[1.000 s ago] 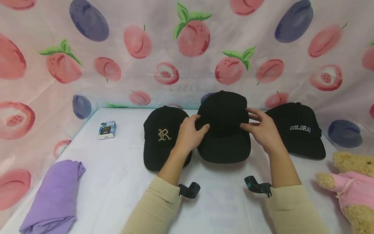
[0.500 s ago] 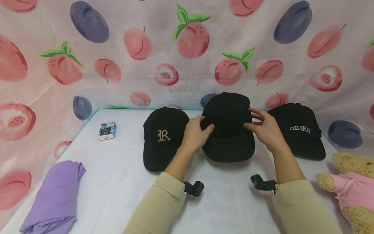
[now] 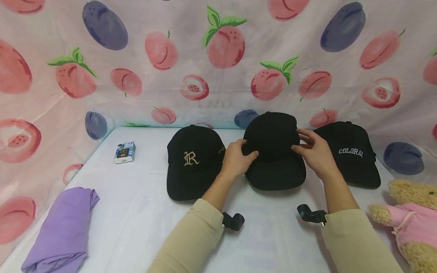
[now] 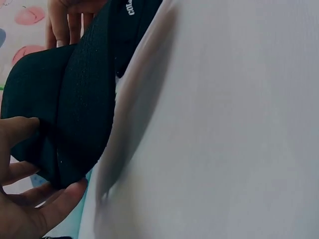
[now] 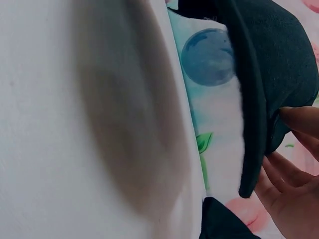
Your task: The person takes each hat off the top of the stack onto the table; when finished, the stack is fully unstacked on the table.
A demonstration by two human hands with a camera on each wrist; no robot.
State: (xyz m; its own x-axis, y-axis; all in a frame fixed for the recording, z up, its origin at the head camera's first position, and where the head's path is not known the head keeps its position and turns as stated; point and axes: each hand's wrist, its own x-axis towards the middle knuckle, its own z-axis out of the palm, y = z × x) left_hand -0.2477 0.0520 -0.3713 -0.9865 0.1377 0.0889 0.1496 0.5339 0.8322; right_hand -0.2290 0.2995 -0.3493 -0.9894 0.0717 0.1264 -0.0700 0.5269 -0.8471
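Near the table's point(image 3: 143, 227) right edge, one black baseball cap point(image 3: 351, 167) reads "COLORA" point(image 3: 350, 152); near back edge, another baseball cap point(image 3: 192, 178) bears "R" point(image 3: 191, 158).

**Wearer kit: beige sleeves, black wrist units**

Left sleeve point(image 3: 191, 240) and right sleeve point(image 3: 356, 239): plain beige, long, loose, soft creases. Both end short of the wrist. Left hand point(image 3: 237, 158) and right hand point(image 3: 315, 153): bare. Black bent unit at each cuff, left wrist unit point(image 3: 233, 222) and right wrist unit point(image 3: 311, 214), rounded outer end. Small teal patch point(image 3: 301, 213) on the right one. Silvery bit point(image 3: 323, 224) by right cuff; too small to identify.
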